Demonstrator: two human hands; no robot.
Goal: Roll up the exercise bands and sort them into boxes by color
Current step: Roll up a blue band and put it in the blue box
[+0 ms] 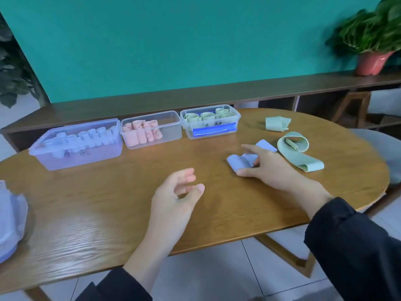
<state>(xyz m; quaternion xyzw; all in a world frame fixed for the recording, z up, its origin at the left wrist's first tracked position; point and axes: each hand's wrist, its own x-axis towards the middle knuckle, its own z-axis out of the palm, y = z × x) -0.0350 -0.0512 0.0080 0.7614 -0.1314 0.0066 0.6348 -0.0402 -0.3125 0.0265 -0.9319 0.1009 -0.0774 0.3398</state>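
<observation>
Nearest to us, at the bottom of the frame, both dark sleeves are cut off by the edge. Our left hand (173, 198) hovers over the wooden counter (108, 213) at lower centre, fingers loosely curled, its grip apart and holding nothing. At the far left edge a pale blue object (10, 218) is cropped and blurred; we cannot tell what it is.

Right of centre, our right hand (271, 168) rests on a blue band (238, 162) lying partly rolled on the counter; the fingers are spread and fairly straight, the thumb beside the rolled end, so the grip is not clamped on it. The hand hides the band's middle. Just beside it to the right lies a green band (301, 157), loosely coiled at one end, and farther back a small folded green band (276, 123).

Along the far side of the counter stand three boxes in a row: the blue box (76, 157) at left with blue rolls, its label unreadable; the clear box (169, 135) with pink rolls in its left half; the third box (217, 132) with green rolls.

Behind, a dark shelf (217, 92) runs along the teal wall, and a potted plant (371, 59) at upper right is blurred and cropped
</observation>
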